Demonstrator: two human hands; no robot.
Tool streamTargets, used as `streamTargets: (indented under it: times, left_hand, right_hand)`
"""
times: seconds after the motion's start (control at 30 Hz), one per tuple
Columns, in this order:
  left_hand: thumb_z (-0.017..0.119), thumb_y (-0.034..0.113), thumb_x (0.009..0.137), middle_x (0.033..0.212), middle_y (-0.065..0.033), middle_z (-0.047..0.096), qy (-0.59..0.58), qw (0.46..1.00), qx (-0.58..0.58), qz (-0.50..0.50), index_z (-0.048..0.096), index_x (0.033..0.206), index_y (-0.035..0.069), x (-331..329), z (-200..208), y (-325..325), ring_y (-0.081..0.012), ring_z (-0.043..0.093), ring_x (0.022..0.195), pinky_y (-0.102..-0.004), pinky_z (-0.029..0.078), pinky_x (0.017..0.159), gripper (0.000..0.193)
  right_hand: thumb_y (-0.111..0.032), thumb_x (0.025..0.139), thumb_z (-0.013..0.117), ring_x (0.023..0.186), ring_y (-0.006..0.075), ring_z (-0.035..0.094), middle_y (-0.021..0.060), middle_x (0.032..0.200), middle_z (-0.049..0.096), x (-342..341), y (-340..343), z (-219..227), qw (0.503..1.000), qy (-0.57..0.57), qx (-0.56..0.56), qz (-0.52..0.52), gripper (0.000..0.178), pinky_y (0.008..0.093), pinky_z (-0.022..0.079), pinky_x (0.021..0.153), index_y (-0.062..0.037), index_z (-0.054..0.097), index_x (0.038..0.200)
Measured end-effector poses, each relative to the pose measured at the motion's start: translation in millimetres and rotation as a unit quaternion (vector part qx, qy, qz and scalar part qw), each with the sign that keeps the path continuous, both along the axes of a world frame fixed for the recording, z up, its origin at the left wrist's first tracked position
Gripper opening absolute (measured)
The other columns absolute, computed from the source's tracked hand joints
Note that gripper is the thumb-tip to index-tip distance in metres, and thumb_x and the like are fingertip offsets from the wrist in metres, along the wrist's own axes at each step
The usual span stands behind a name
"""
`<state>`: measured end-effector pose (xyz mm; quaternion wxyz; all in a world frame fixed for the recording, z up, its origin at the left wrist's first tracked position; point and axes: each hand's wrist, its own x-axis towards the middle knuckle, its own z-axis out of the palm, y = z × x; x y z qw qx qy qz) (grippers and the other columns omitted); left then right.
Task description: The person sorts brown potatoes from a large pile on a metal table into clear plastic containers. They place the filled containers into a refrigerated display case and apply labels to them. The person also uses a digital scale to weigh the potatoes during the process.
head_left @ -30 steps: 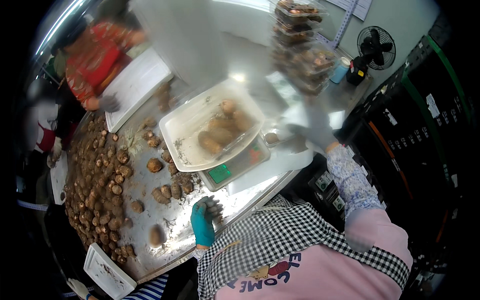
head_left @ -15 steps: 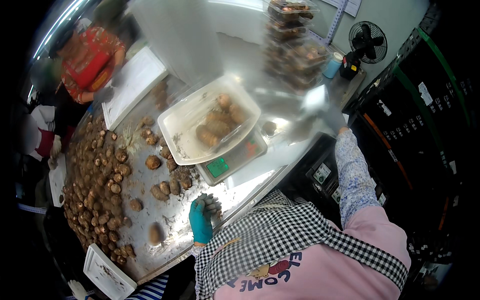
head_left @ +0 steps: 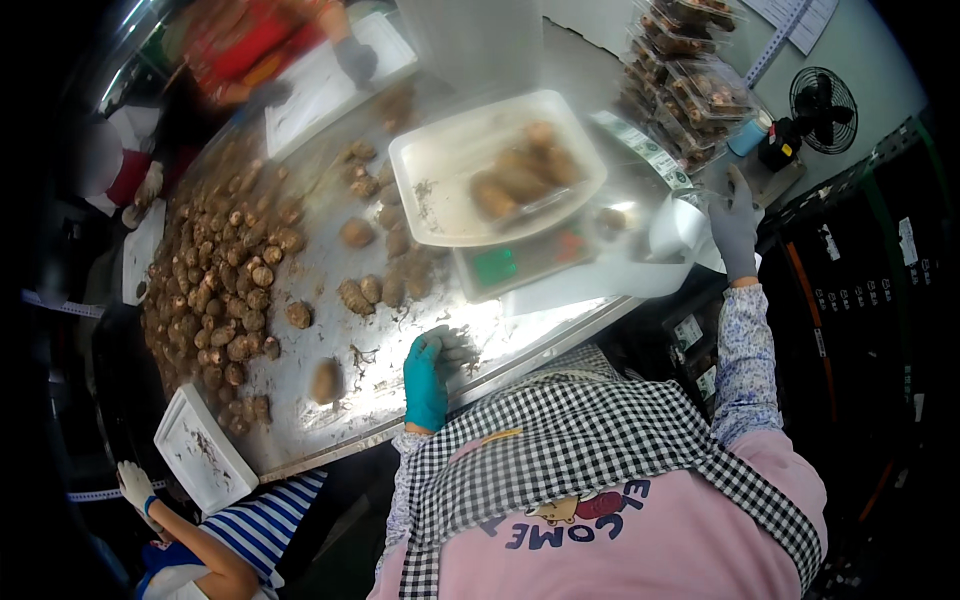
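My left hand [head_left: 430, 375], in a teal and grey glove, rests over the metal table near its front edge. Its fingers are loosely stretched out, with nothing visible in them. On the right, my grey-gloved right hand [head_left: 737, 230] is beside a white label roll [head_left: 676, 230], fingers apart. A strip of labels [head_left: 640, 145] runs back from the roll. Between my hands stands a weighing scale [head_left: 525, 268] with a green display. On it is a white tub [head_left: 437, 222] holding a clear plastic box of brown taro roots [head_left: 525, 175], blurred by motion.
A large heap of taro roots [head_left: 220, 300] covers the table's left side. Filled clear boxes [head_left: 700, 85] are stacked at the back right, near a black fan [head_left: 823, 108]. White trays [head_left: 205, 455] lie along the edges. Co-workers' gloved hands [head_left: 355, 62] are across the table. Dark crates [head_left: 850, 270] stand right.
My right hand has come into clear view beside the label roll, fingers spread. My left hand has stayed near the table edge. The whole view has shifted.
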<state>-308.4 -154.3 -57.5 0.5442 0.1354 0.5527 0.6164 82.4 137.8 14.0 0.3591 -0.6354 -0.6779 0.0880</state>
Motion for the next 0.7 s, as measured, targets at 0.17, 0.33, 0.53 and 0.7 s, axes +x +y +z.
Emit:
streamTargets:
  times: [0.17,0.33,0.53,0.7]
  left_hand:
    - [0.047,0.022,0.099,0.097,-0.0115,0.065,-0.023,1.000,0.002,0.011,0.054,0.119,0.000,-1,-9,-9,-0.0206,0.065,0.085,-0.0336,0.054,0.079,0.031]
    - [0.047,0.022,0.099,0.099,-0.0132,0.064,-0.030,0.999,-0.002,0.029,0.054,0.119,-0.001,-3,-9,-11,-0.0216,0.064,0.086,-0.0347,0.055,0.080,0.031]
    - [0.047,0.019,0.100,0.099,-0.0108,0.062,-0.051,0.999,0.008,0.013,0.052,0.122,-0.002,-7,-14,-12,-0.0184,0.060,0.086,-0.0325,0.052,0.078,0.030]
    - [0.047,0.020,0.100,0.099,-0.0094,0.062,-0.027,1.000,-0.005,-0.002,0.052,0.121,-0.001,-5,-2,-3,-0.0176,0.060,0.085,-0.0320,0.052,0.078,0.031]
  right_hand:
    - [-0.006,0.087,0.054,0.101,0.0229,0.061,0.0109,0.109,0.065,-48,-27,23,0.986,0.091,0.061,0.124,0.032,0.0321,0.047,0.088,-0.0049,0.060,0.118]
    - [-0.011,0.089,0.059,0.087,0.0179,0.062,0.0101,0.095,0.067,-69,-51,27,0.975,0.132,0.036,0.177,0.018,0.0296,0.048,0.078,-0.0025,0.066,0.104]
    - [-0.019,0.090,0.059,0.080,0.0232,0.066,0.0132,0.091,0.069,-94,-43,17,0.970,0.081,-0.100,0.205,0.024,0.0324,0.050,0.072,-0.0015,0.064,0.106]
    - [-0.030,0.088,0.060,0.095,0.0325,0.065,0.0186,0.103,0.067,-98,13,-40,0.934,-0.224,-0.154,0.230,0.034,0.0401,0.049,0.084,-0.0062,0.064,0.112]
